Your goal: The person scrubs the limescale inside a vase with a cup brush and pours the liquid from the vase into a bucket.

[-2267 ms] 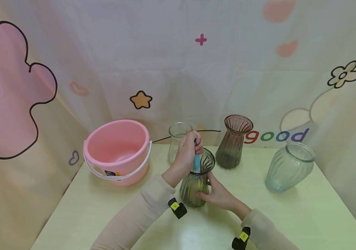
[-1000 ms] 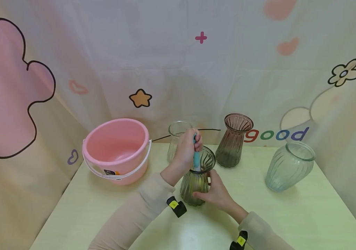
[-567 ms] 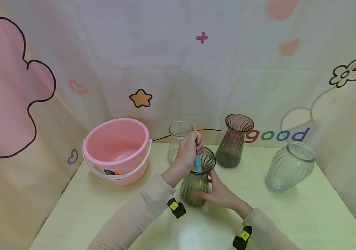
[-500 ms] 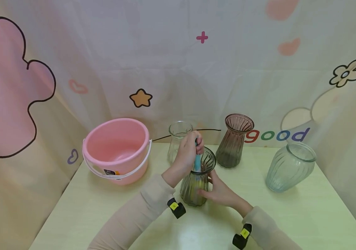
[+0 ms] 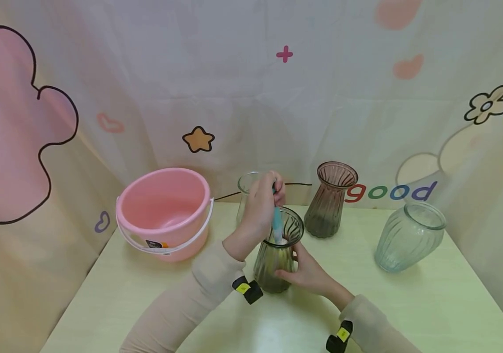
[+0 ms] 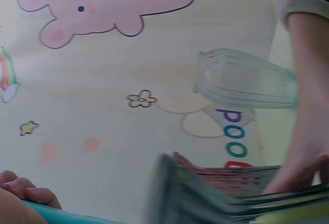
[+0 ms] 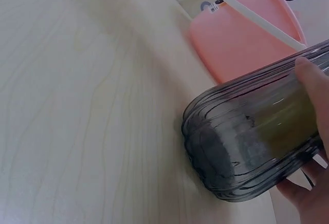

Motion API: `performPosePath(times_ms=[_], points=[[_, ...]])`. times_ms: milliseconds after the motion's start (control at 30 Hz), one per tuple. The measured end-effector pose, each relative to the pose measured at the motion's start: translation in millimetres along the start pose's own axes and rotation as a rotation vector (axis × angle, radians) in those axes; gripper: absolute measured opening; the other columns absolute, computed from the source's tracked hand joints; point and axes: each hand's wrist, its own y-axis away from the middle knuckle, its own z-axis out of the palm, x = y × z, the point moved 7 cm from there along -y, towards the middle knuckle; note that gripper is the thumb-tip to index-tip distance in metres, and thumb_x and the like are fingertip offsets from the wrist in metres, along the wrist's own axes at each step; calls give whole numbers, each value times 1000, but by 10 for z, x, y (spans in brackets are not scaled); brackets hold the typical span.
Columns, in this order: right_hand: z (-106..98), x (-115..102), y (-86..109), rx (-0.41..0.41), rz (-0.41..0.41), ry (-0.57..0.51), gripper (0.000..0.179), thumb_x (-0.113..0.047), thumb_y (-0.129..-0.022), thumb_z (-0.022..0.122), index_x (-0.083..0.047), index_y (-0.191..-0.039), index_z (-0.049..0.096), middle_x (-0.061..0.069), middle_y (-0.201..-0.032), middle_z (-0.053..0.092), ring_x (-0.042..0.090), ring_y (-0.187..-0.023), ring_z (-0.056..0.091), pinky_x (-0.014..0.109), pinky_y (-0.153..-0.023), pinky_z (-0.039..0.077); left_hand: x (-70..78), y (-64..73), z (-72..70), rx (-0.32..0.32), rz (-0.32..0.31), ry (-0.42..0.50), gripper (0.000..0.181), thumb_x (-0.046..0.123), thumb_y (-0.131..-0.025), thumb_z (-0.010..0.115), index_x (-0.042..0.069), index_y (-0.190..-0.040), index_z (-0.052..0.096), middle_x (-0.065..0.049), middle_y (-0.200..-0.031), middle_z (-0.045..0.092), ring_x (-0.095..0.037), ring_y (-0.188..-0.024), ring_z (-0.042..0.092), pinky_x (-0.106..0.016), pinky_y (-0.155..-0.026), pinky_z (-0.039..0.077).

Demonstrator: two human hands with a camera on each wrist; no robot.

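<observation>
My left hand point(image 5: 262, 203) grips the teal handle of a bottle brush point(image 5: 277, 224), its fingers curled round the upper end. The brush points down through the mouth of a grey ribbed glass vase point(image 5: 269, 267). Its yellowish head point(image 7: 290, 124) shows blurred through the glass in the right wrist view, clear of the vase's base. With thumb and fingers on either side, my right hand point(image 5: 309, 274) holds the vase upright on the table. In the left wrist view the teal handle point(image 6: 77, 219) shows beside the curled fingers point(image 6: 38, 196).
A pink bucket point(image 5: 165, 240) with a white handle stands at the left. Behind my left hand is a clear glass vase point(image 5: 243, 196), partly hidden. A purplish vase point(image 5: 326, 211) stands at the back, and a pale green glass jar point(image 5: 406, 242) at the right. A printed curtain hangs behind.
My left hand has risen a little, drawing the brush higher, so a white part below the handle shows at the vase's rim. The right hand and vase stay about where they were.
</observation>
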Motion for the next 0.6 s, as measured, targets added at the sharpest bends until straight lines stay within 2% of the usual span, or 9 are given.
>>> performPosePath(times_ms=[133, 233, 433, 600], points=[[-6, -13, 2, 39, -2, 28, 89, -21, -73, 77, -19, -141, 21, 3, -134, 42, 26, -119, 45, 50, -93, 42, 282, -70, -27, 38, 33, 73, 27, 15, -93, 26, 9, -67, 32, 0, -56, 27, -15, -52, 25, -26, -54, 25], [-13, -25, 9, 62, 6, 44, 88, -21, -72, 78, -16, -140, 24, 4, -133, 43, 26, -117, 46, 50, -91, 43, 417, -103, -31, 52, 60, 109, 27, 14, -91, 27, 9, -66, 33, 0, -55, 27, -15, -51, 24, -26, -52, 25], [-34, -32, 18, 104, 38, 73, 91, -24, -70, 80, -15, -140, 24, 5, -133, 42, 25, -116, 47, 49, -89, 44, 419, -87, -22, 39, 71, 101, 25, 13, -90, 25, 8, -67, 32, 0, -55, 27, -15, -51, 25, -26, -53, 25], [-37, -17, 23, 130, 67, 108, 92, -25, -68, 81, -16, -140, 25, 5, -131, 44, 24, -113, 48, 48, -87, 45, 287, -64, -35, 40, 72, 89, 25, 14, -90, 25, 9, -67, 33, 0, -56, 28, -16, -51, 25, -26, -53, 24]])
